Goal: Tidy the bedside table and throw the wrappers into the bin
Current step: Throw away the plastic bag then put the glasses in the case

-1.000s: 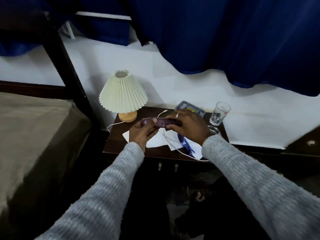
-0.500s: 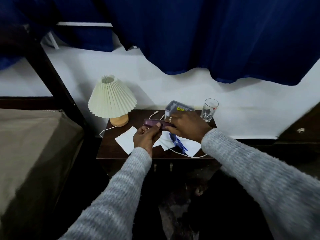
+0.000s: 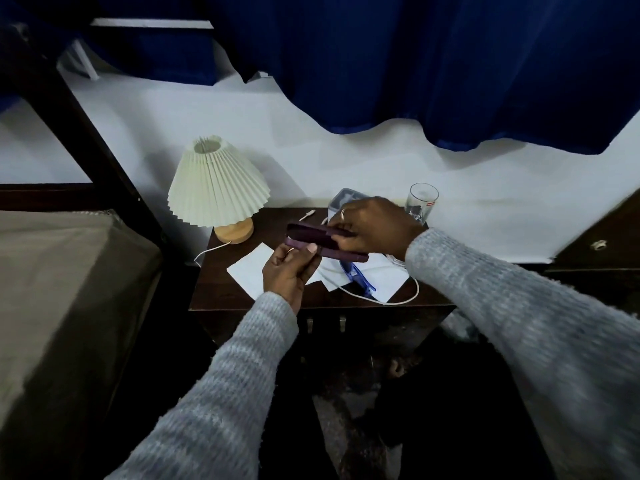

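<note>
Over the dark bedside surface (image 3: 221, 292), left grip (image 3: 287, 271) and right grip (image 3: 374, 226) pinch a purple case (image 3: 311, 239), held half open. Keep the lower half level, I'd say, so the blue glasses (image 3: 358, 277) lying below slide in.

1. Your right hand (image 3: 374, 226) covers most of the grey plastic box (image 3: 341, 197).
2. The dark purple oblong case (image 3: 311, 237) hides the top of the translucent blue plastic object (image 3: 358, 278).
3. The red label on the clear drinking glass (image 3: 423, 199) is too small to read.
4. The brown-covered bed (image 3: 69, 289) runs off the left edge.
</note>
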